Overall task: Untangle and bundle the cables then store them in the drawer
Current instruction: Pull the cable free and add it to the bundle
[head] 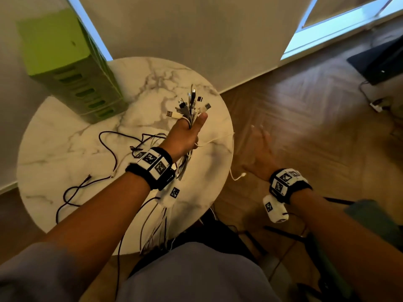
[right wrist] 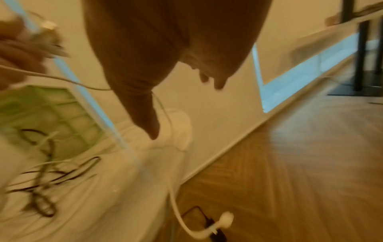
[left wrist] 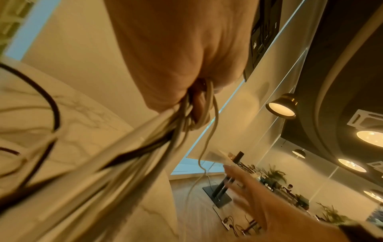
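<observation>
My left hand (head: pixel 185 136) grips a bundle of white, grey and black cables (head: pixel 189 105) above the round marble table (head: pixel 65 149), their connector ends fanning up past the thumb. The rest of the bundle (left wrist: pixel 145 139) trails under my wrist and hangs off the table's front edge (head: pixel 152 225). One thin white cable (head: pixel 232 153) runs from that fist to the right, over the table rim. My right hand (head: pixel 259 147) is blurred, fingers spread, off the table's right side above the floor; the thin cable (right wrist: pixel 163 108) passes close to its thumb (right wrist: pixel 153 127). The green drawer unit (head: pixel 72 68) stands at the table's back left.
Loose black cables (head: pixel 109 136) lie on the table's left and middle. Wooden floor (head: pixel 305 127) spreads to the right, with a dark stand base (head: pixel 379 59) and a plug strip (head: pixel 377 105) far right. A white wall runs behind the table. Dark frame legs (head: pixel 283 234) stand near my knees.
</observation>
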